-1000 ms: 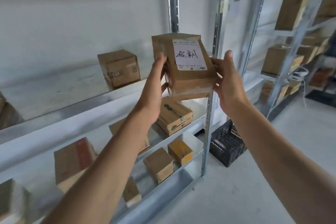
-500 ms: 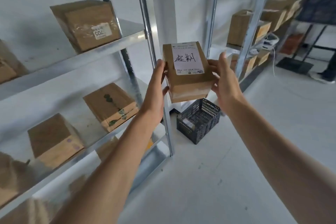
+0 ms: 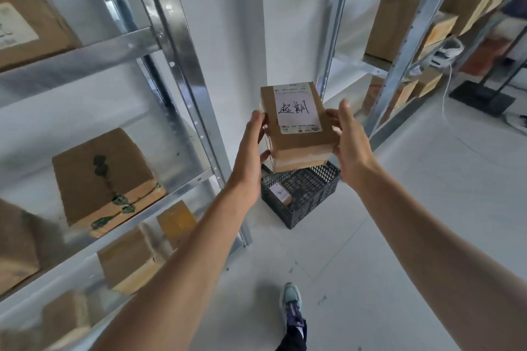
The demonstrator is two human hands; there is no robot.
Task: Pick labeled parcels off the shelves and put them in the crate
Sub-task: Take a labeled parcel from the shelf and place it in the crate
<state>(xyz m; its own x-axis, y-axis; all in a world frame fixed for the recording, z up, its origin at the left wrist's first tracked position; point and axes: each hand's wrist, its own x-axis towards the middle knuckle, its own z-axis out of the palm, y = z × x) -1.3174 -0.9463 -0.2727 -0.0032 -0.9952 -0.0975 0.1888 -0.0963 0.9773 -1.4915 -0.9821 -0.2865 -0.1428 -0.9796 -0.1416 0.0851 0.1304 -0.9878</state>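
Observation:
I hold a brown cardboard parcel (image 3: 302, 139) with a white handwritten label between both hands at chest height. My left hand (image 3: 251, 148) grips its left side, thumb underneath. My right hand (image 3: 349, 139) grips its right side. The parcel hangs in the air above and just in front of a black mesh crate (image 3: 310, 196) that stands on the floor. Inside the crate lies a small labeled parcel (image 3: 280, 193).
A metal shelf rack (image 3: 182, 45) with several brown boxes fills the left. A second rack (image 3: 410, 45) with boxes stands at the right. A white wall column rises behind the crate. My shoe (image 3: 292, 305) is on the grey floor below.
I have turned away from the left shelves and stepped toward the crate. The parcel, still held in both hands, has come lower and nearer the crate.

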